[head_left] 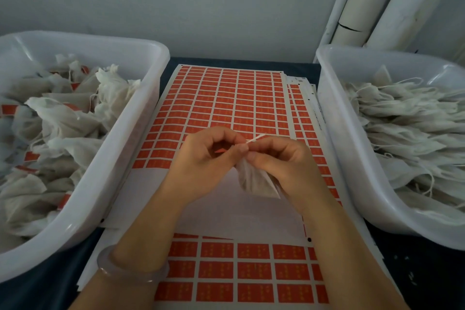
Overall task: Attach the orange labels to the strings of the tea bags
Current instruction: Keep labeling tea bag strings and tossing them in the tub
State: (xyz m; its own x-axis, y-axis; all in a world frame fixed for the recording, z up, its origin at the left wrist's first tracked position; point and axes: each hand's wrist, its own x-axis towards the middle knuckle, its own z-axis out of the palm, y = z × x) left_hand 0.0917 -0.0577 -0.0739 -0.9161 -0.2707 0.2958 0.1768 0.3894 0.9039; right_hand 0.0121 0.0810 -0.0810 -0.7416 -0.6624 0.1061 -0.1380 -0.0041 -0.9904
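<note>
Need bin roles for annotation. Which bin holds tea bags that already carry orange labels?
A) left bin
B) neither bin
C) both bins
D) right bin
A: orange labels show among the bags in the left bin, while the tea bags in the right bin show only white strings.

Dark table, two bins, labels in between.
I see a dark table [422,277] carrying a white plastic left bin [136,123] and a matching right bin [336,118] at its sides. Between them lies a stack of label sheets [226,98], orange grid facing up, reaching both bins' walls.
</note>
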